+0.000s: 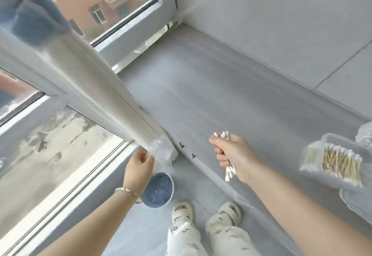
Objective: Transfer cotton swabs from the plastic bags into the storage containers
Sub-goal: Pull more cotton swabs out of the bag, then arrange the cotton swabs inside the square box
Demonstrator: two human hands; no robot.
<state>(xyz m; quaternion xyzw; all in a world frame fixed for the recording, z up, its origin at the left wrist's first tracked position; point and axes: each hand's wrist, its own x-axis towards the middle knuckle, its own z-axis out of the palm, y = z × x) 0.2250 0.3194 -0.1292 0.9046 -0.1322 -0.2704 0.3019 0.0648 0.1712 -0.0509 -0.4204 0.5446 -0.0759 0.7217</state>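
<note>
At the far left, a window (50,139) runs down to the grey floor (201,94), and a white frame post (90,86) slants across it. Just right of the post's lower end, the left hand (140,163) pinches the edge of a clear plastic bag (162,151) between thumb and curled fingers. The bag hangs crumpled and looks empty, though its thin film is hard to read. A silver bracelet (128,191) sits on that wrist. Below the hand, a round blue bin (159,190) stands on the floor, close to the foot of the window wall, with the bag above its far rim. To its right are the person's two pale slippers (182,213) and patterned trouser legs.

Further right, held in the air and well apart from the bag, the right hand (233,155) is closed in a fist around a bundle of cotton swabs (229,172). Their white tips stick out above and below the fingers.

Near the right edge, a clear storage container (342,142) sits tilted in view, with rows of wooden-stemmed swabs (340,164) lying side by side inside it. What it rests on cannot be made out. A second plastic bag (365,137) shows just behind it at the frame's edge, and another clear container (356,201) lies below it.
</note>
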